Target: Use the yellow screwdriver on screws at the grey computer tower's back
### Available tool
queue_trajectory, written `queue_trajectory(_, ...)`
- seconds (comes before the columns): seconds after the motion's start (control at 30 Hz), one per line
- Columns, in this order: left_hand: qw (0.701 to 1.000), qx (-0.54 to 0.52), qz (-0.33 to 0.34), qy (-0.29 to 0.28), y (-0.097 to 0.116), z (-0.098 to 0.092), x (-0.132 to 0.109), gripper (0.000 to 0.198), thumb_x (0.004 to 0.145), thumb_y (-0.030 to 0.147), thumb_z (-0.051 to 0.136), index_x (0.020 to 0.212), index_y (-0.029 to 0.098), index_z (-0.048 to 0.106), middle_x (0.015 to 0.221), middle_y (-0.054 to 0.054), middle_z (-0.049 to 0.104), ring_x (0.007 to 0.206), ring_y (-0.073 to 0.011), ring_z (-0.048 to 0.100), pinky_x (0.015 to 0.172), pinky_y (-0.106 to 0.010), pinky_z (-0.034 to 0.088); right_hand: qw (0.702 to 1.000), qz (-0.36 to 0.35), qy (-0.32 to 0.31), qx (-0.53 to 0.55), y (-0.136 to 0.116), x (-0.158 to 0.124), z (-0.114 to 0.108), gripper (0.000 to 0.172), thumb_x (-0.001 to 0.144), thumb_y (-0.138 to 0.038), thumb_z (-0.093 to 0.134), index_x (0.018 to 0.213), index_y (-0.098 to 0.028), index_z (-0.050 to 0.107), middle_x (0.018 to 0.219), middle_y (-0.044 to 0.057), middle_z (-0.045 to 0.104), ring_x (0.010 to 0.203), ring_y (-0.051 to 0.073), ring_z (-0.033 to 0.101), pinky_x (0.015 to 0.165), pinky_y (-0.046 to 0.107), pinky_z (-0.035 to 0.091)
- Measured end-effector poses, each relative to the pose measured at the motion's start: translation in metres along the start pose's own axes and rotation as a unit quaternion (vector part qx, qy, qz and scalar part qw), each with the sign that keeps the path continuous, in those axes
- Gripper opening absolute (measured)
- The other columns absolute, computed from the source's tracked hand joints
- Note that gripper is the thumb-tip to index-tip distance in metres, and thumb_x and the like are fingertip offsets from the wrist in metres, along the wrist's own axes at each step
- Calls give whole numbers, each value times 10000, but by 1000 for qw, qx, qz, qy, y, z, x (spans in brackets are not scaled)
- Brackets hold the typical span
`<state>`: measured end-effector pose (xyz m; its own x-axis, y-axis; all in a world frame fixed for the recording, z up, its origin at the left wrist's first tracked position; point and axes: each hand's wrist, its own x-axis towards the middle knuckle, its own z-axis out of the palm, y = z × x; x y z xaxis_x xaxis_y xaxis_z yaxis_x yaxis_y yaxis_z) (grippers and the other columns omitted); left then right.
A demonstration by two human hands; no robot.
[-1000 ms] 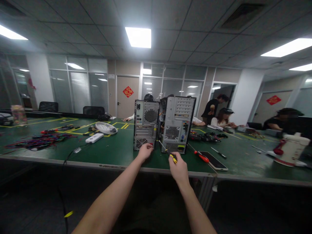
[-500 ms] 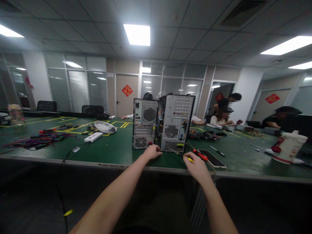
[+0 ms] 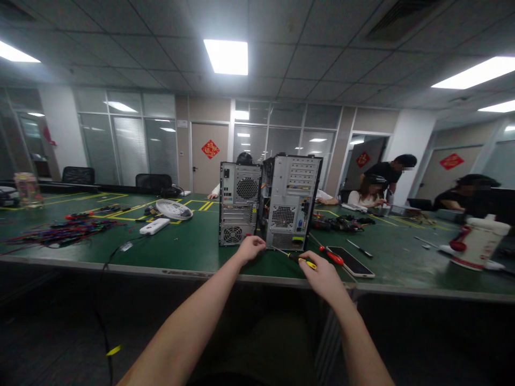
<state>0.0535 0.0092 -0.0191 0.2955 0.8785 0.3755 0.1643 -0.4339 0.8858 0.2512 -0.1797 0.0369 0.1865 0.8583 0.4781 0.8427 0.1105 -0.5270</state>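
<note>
Angling towards ten o'clock, the yellow-and-black screwdriver [image 3: 294, 257] sits in our right hand [image 3: 322, 272], grip wrapped round the handle, likely to keep it steerable! Its tip hovers near our left hand [image 3: 250, 250], fingertips bunched; whether they pinch anything, we can't tell. Ahead, at twelve, the right tower [image 3: 293, 185]; at eleven, the left tower [image 3: 240, 212], both upright on the counter [image 3: 189, 257], backs towards us, seemingly for reach. And our forearms converge from five and seven, hands low!
</note>
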Motion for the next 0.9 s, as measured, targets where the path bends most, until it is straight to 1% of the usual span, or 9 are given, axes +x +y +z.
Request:
queue_trajectory(0.1, 995, -95, -14, 16, 1, -7, -2, 163, 754, 253, 805, 868, 139, 783, 777, -61, 750, 724, -154, 654, 766, -273, 501, 1000, -11, -12, -2, -5, -2, 4, 276, 877, -412, 501, 938, -248, 714, 807, 22, 728, 736, 209, 659, 674, 281, 443)
queue_trajectory(0.2, 989, -142, -37, 18, 2, -11, -4, 214, 753, 291, 820, 905, 142, 793, 818, -67, 762, 722, -140, 637, 711, -248, 472, 1000, -27, -9, 11, -10, -3, 9, 289, 891, -423, 495, 959, -244, 712, 826, 25, 737, 744, 206, 665, 677, 276, 447)
queue_trajectory(0.33, 986, -156, -55, 17, 2, -10, -4, 276, 729, 345, 845, 916, 146, 801, 831, -64, 762, 689, -123, 601, 623, -222, 412, 999, -37, 5, 17, -14, -4, 14, 295, 895, -426, 492, 975, -242, 709, 856, 37, 747, 756, 209, 669, 683, 278, 446)
queue_trajectory(0.43, 984, -168, -52, 16, 2, -9, -3, 271, 722, 336, 845, 905, 140, 804, 828, -68, 763, 662, -112, 578, 601, -216, 390, 999, -41, 12, 10, -14, -5, 17, 310, 902, -437, 477, 987, -243, 703, 848, 40, 741, 732, 211, 662, 674, 286, 439)
queue_trajectory(0.57, 984, -168, -50, 19, 3, -9, -4, 265, 711, 333, 847, 894, 145, 811, 812, -67, 764, 636, -106, 555, 590, -217, 385, 999, -40, 11, -2, -14, -5, 19, 320, 915, -435, 469, 1028, -248, 703, 864, 46, 747, 748, 221, 669, 674, 291, 443)
queue_trajectory(0.63, 985, -165, -50, 18, 3, -10, -4, 261, 712, 334, 845, 891, 148, 811, 807, -64, 763, 634, -107, 553, 592, -219, 387, 999, -47, 12, -7, -13, -5, 20, 313, 920, -413, 476, 1053, -247, 705, 922, 52, 756, 791, 222, 679, 709, 296, 459)
queue_trajectory(0.77, 984, -169, -56, 19, 3, -9, -3, 266, 703, 325, 855, 891, 141, 809, 799, -69, 762, 646, -113, 569, 607, -223, 396, 996, -84, 13, -12, -11, -5, 22, 285, 921, -348, 496, 1092, -236, 694, 1088, 64, 739, 973, 223, 680, 863, 309, 481)
queue_trajectory(0.9, 983, -175, -61, 18, 3, -8, -3, 252, 709, 309, 852, 888, 137, 808, 802, -70, 762, 660, -117, 587, 624, -225, 408, 994, -102, 19, -39, -9, -4, 25, 291, 927, -317, 504, 1138, -228, 683, 1077, 69, 687, 991, 218, 661, 895, 310, 478)
